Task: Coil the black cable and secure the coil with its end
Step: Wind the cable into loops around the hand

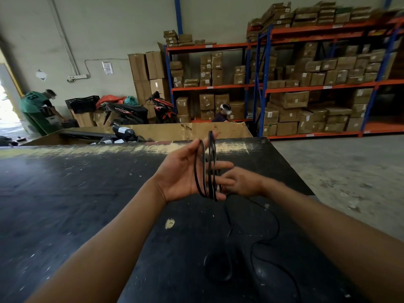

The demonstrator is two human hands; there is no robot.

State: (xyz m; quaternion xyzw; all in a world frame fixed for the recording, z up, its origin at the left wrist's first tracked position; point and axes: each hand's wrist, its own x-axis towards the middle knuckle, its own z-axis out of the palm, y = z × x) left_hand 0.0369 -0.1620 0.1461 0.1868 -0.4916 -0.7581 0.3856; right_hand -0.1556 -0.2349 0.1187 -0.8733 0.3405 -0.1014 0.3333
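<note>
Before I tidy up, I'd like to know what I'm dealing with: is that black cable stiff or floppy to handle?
Probably floppy: the black cable trails from the loops around the left hand in loose curves across the black table. It looks thin, so likely light. The loops may slip off, since those fingers are spread open; the right hand seems to feed it.

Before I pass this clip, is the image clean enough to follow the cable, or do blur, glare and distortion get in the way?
Head view: the cable loops on the left hand read clearly; its slack nearly vanishes against the black table; the right hand is slightly soft; the doorway at far left is blown out; the shelving bows and smears toward the edges.
</note>
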